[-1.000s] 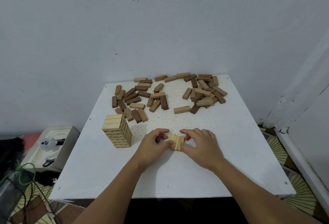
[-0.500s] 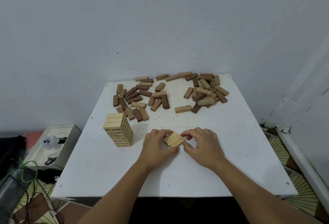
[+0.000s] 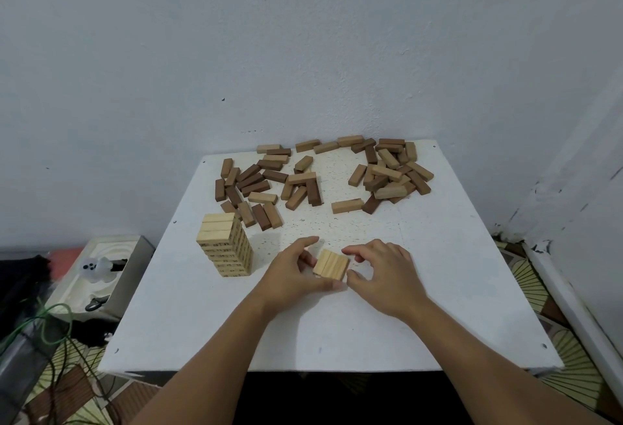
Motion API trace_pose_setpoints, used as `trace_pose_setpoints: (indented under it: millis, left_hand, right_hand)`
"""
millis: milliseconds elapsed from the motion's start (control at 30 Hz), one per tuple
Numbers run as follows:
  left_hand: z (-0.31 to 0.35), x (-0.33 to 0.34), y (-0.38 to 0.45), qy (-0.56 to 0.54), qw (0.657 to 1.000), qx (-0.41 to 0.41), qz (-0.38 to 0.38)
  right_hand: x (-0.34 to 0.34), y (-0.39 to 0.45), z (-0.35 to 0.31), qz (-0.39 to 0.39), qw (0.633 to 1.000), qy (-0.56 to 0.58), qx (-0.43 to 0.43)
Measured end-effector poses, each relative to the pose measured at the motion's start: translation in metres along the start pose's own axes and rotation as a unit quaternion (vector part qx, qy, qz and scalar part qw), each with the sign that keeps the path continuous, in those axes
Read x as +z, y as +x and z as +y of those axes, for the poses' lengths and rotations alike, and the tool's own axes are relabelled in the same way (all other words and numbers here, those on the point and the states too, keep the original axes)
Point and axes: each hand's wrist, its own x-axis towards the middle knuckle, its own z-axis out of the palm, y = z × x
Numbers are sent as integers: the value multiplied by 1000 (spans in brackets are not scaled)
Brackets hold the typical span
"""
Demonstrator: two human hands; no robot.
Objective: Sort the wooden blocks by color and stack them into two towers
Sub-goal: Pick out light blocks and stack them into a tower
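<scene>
Step in hand: judged to be squaring up a layer of three pale blocks before it goes onto the pale tower.
Left hand: fingers curl round the left side of the layer, thumb along its near edge, forefinger stretched past its far left corner. It holds the layer.
Right hand: fingers loosely curled and apart, tips just beside the layer's right edge. Contact cannot be confirmed; it grips nothing.
Layer position: between the two hands on the table, nearer the left palm, well apart from the tower beyond the left hand's knuckles.
Layer state: three blocks side by side, faces flush, seams visible. Whether it rests flat on the table or is tipped up slightly cannot be told.
Long axis: each block runs away from the person, leaning a little to the right at the far end. The layer as a whole reads nearly square.
Tower top: its uppermost blocks run left to right.
Advice: press evenly from both sides so no block slips out. Carry the layer level. Turn it so its blocks cross the top course.
Risk: a loose pinch could let the middle block drop.
Remaining stock: brown and tan blocks lie scattered beyond the fingertips; much sorting appears outstanding.
</scene>
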Motion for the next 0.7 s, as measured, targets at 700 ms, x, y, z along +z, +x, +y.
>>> trace_pose_setpoints:
  millis: [700]
  left_hand:
    - [1, -13, 12, 41, 996, -5, -75]
  right_hand:
    - [-2, 1, 2, -34, 999, -15, -10]
